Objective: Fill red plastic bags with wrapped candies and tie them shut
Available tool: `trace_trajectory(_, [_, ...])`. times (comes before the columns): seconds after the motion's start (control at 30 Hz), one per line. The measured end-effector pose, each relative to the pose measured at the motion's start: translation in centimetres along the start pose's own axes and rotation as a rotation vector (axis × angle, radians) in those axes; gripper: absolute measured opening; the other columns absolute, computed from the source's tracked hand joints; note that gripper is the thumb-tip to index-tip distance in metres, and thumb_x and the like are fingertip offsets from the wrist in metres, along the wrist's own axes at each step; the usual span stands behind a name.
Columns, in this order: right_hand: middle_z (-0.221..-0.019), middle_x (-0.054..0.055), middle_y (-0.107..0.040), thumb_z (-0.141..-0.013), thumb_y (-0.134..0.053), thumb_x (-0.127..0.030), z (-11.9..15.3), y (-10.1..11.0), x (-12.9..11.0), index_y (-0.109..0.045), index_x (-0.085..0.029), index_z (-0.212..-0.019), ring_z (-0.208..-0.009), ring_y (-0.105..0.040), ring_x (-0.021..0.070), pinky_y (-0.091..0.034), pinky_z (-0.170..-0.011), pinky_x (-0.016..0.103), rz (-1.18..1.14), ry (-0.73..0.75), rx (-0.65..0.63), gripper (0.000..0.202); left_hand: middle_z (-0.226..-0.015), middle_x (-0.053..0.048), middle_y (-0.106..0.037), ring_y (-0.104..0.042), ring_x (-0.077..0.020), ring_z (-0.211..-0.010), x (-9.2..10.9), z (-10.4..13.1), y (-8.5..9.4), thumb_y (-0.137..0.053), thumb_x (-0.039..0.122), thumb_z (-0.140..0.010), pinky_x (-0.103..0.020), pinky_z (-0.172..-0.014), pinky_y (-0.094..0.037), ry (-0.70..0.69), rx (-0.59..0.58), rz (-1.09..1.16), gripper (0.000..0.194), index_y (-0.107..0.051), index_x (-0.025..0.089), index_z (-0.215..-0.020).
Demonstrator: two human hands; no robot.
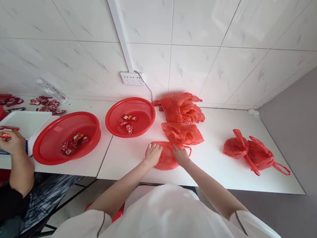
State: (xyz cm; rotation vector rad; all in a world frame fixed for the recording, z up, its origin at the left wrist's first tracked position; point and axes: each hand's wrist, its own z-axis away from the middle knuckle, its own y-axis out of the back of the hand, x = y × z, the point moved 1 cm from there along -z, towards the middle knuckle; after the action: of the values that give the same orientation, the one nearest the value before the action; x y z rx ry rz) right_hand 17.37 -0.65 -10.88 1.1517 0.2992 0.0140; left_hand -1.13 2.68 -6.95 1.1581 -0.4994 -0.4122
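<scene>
A red plastic bag (167,161) lies on the white table right in front of me. My left hand (153,154) grips its left upper edge with bent fingers. At the bag's right upper side, my right hand (181,155) has its fingers closed on the thin plastic, and a handle loop sticks out beside it. The bag's contents cannot be made out. Just behind it sits another red plastic bag (182,133), loose and crumpled. A bigger heap of red bags (181,108) rests against the wall.
Left of my hands stand a red basket (110,114) and a larger one (39,141), each holding small red packets. Two tied bags (260,153) lie at the right. A co-worker's hand (12,142) holds a red packet near a white scale (23,121). A socket strip (131,78) is on the wall.
</scene>
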Motion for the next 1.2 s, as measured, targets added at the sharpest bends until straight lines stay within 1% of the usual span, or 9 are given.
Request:
trace_trajectory(0.1, [-0.155, 0.013, -0.035, -0.088, -0.048, -0.016, 0.3, -0.2, -0.6, -0.042, -0.020, -0.147, -0.133, -0.042, 0.0324, -0.033, -0.108, 0.048, -0.021, 0.089, 0.054, 0.059, -0.154, -0.016, -0.034, -0.027, -0.0338, -0.142, 0.3, 0.0, -0.9, -0.065, 0.030, -0.078, -0.051, -0.116, -0.011, -0.049, -0.010, -0.002, 0.071, -0.042, 0.020, -0.144])
trace_trajectory(0.2, [-0.163, 0.010, -0.014, -0.075, -0.072, -0.033, 0.1, -1.3, -0.5, -0.019, -0.024, -0.155, -0.148, -0.012, 0.0340, -0.010, -0.118, 0.051, -0.017, 0.167, 0.086, 0.097, -0.163, -0.017, -0.007, -0.002, -0.0398, -0.148, -0.8, -0.3, -2.9, -0.080, 0.050, -0.058, -0.062, -0.114, 0.002, -0.062, -0.110, -0.037, 0.117, -0.021, 0.022, -0.155])
trace_trajectory(0.3, [-0.163, 0.015, 0.007, -0.059, -0.081, -0.051, -0.6, -3.2, 0.3, -0.003, -0.021, -0.157, -0.148, 0.008, 0.0387, 0.003, -0.115, 0.059, -0.045, 0.080, -0.052, 0.129, -0.162, -0.019, 0.007, 0.010, -0.0419, -0.147, -2.3, -0.7, -5.0, -0.080, 0.063, -0.048, -0.070, -0.106, 0.011, -0.023, -0.209, -0.052, 0.138, -0.007, 0.022, -0.157])
trace_trajectory(0.47, [-0.160, 0.010, 0.022, -0.057, -0.077, -0.061, -1.4, -4.7, 1.5, 0.008, -0.025, -0.155, -0.146, 0.024, 0.0344, 0.011, -0.113, 0.058, -0.107, 0.022, -0.174, 0.135, -0.161, -0.015, 0.017, 0.016, -0.0410, -0.146, -3.8, -0.7, -6.9, -0.077, 0.067, -0.046, -0.073, -0.104, 0.011, -0.009, -0.301, -0.009, 0.143, 0.002, 0.025, -0.157])
trace_trajectory(0.7, [-0.161, 0.012, 0.020, -0.059, -0.080, -0.055, -2.1, -3.4, 1.1, 0.006, -0.025, -0.156, -0.147, 0.019, 0.0336, 0.007, -0.114, 0.058, -0.091, -0.029, -0.241, 0.133, -0.160, -0.016, 0.016, 0.013, -0.0398, -0.147, -4.0, -0.3, -6.1, -0.072, 0.071, -0.055, -0.072, -0.104, 0.011, -0.048, -0.328, 0.057, 0.133, -0.002, 0.024, -0.157])
trace_trajectory(0.8, [-0.161, 0.015, 0.017, -0.054, -0.086, -0.048, -2.5, -3.2, 0.4, 0.004, -0.022, -0.156, -0.147, 0.016, 0.0369, 0.004, -0.115, 0.059, -0.061, -0.062, -0.259, 0.138, -0.163, -0.015, 0.001, 0.004, -0.0364, -0.149, -3.5, 0.8, -5.7, -0.064, 0.071, -0.069, -0.067, -0.107, 0.014, -0.056, -0.199, 0.188, 0.106, -0.024, 0.023, -0.154])
trace_trajectory(0.93, [-0.163, 0.018, -0.003, -0.059, -0.085, -0.037, -2.6, -2.7, 0.0, -0.013, -0.022, -0.156, -0.149, 0.000, 0.0370, -0.003, -0.116, 0.058, -0.088, -0.085, -0.181, 0.122, -0.159, -0.010, -0.027, -0.019, -0.0304, -0.147, -3.8, 1.7, -4.8, -0.062, 0.057, -0.081, -0.055, -0.117, -0.006, 0.213, 0.255, 0.818, 0.060, -0.054, 0.025, -0.131])
trace_trajectory(1.03, [-0.158, 0.020, -0.022, -0.077, -0.071, -0.033, -2.4, -1.8, -0.1, -0.028, -0.020, -0.151, -0.147, -0.018, 0.0333, -0.012, -0.116, 0.054, -0.119, -0.165, -0.065, 0.086, -0.145, -0.016, -0.045, -0.047, -0.0268, -0.132, -6.0, 1.0, -3.4, -0.053, 0.059, -0.087, -0.044, -0.110, -0.036, 0.555, 0.539, 1.424, 0.059, -0.047, 0.021, -0.132])
trace_trajectory(1.2, [-0.158, 0.012, -0.027, -0.088, -0.055, -0.029, -1.0, 0.0, -1.7, -0.042, -0.024, -0.141, -0.143, -0.027, 0.0287, -0.028, -0.112, 0.048, -0.227, -0.181, 0.255, 0.055, -0.114, -0.018, -0.060, -0.066, -0.0248, -0.103, -10.4, -0.7, -0.1, -0.037, 0.062, -0.093, -0.041, -0.087, -0.055, 0.680, 0.607, 1.671, 0.064, -0.039, 0.014, -0.134])
